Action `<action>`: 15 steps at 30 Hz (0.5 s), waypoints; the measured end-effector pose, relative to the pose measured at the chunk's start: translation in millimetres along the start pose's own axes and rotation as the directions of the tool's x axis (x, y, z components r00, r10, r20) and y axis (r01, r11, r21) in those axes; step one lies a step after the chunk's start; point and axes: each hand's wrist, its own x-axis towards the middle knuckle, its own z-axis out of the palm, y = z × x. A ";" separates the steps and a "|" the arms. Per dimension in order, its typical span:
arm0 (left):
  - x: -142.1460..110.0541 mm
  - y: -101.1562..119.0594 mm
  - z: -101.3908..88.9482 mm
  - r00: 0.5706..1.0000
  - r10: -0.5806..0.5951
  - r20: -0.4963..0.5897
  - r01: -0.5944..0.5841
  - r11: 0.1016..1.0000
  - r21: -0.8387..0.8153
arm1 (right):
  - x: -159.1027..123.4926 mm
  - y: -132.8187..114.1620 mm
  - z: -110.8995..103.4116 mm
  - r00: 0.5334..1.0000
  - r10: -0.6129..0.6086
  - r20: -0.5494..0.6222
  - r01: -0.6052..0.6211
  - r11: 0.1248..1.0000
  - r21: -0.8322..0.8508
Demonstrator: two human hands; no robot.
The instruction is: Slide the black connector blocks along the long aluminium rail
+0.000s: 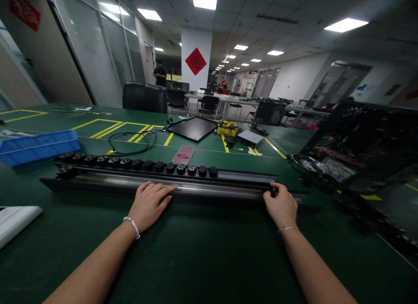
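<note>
Rail, long, dark and shiny along its middle, lies sideways on a green table, in front of the person. A row of black blocks runs along the rail's far side, from its left end to past its middle.

The left hand rests on the rail, left of its middle, fingers spread and laid on the near edge and shiny strip, gripping nothing. The right hand is near the rail's right end, thumb and fingers pinched on a small black piece; whether this piece is joined to the rail, I cannot tell. Each wrist wears a bracelet.

Beyond the rail's left end sits a blue bin, and a loose black cable loops behind the row. Farther beyond the rail's middle lies a flat black panel, with a yellow bundle and a grey box to its right. Past the rail's right end are a metal bowl and a large black frame. A white object, cut off by the view, lies left of the rail on its near side. Far behind the rail, another person stands near a black chair.
</note>
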 end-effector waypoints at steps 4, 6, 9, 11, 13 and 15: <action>-0.2 -0.5 0.1 1.000 0.001 -0.003 -0.001 1.000 0.001 | -0.8 -0.7 -1.5 1.000 0.006 0.010 -0.007 1.000 0.002; -0.3 -0.5 0.2 1.000 -0.001 -0.005 0.001 1.000 0.001 | -1.1 -1.6 -2.4 1.000 0.011 0.016 -0.011 1.000 0.004; -0.3 0.1 -0.2 1.000 0.003 -0.009 -0.003 1.000 0.006 | -1.1 -2.6 -3.4 1.000 0.014 0.014 -0.014 1.000 0.007; -0.3 0.6 -0.6 1.000 0.005 -0.010 -0.005 1.000 0.007 | -0.9 -2.7 -3.4 1.000 0.017 0.013 -0.017 1.000 0.008; -0.3 0.9 -1.0 1.000 0.004 -0.007 -0.004 1.000 0.005 | -0.7 -2.5 -3.1 1.000 0.017 0.013 -0.017 1.000 0.007; -0.3 0.7 -0.9 1.000 0.001 -0.005 -0.001 1.000 0.003 | -0.8 -2.2 -2.8 1.000 0.013 0.011 -0.013 1.000 0.008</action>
